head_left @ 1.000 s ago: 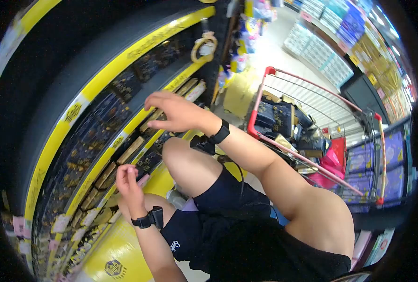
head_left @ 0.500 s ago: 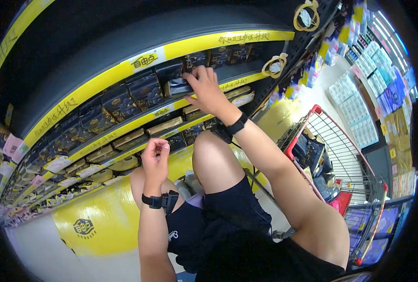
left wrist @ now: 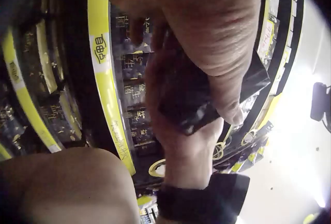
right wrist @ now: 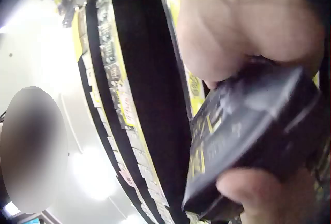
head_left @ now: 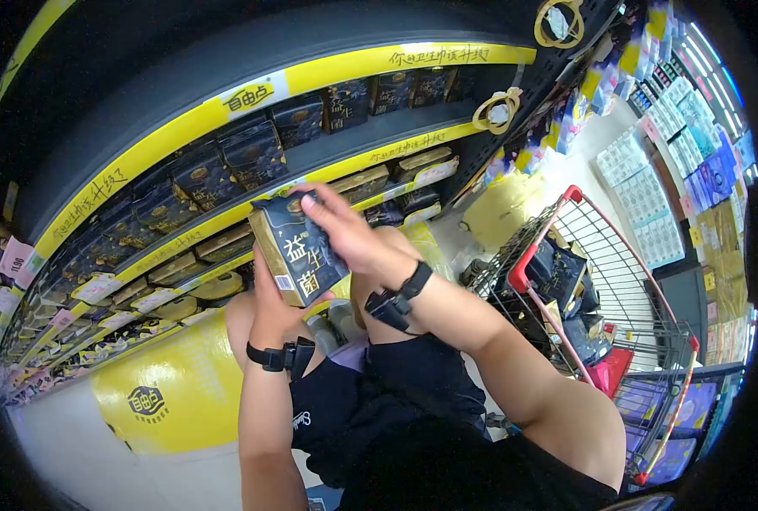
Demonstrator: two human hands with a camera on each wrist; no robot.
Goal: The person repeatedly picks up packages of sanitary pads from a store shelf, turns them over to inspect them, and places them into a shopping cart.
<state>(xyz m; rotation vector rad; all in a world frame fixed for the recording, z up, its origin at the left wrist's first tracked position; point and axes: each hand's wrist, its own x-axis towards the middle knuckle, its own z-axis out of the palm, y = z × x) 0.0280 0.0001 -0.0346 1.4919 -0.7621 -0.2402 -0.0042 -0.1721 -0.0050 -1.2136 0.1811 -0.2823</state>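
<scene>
Two hands hold one sanitary-pad packet (head_left: 301, 251) above the knees, before the yellow-edged shelves (head_left: 175, 136). The left hand (head_left: 274, 298) is clamped on its lower left side; should that grip loosen first, the glossy wrapper could probably slip. The right hand (head_left: 349, 232) clamps the upper right, thumb on the front; too hard a squeeze might crease it. Farther right, a wide swing could knock the forearm against the shopping cart (head_left: 519, 274).
</scene>
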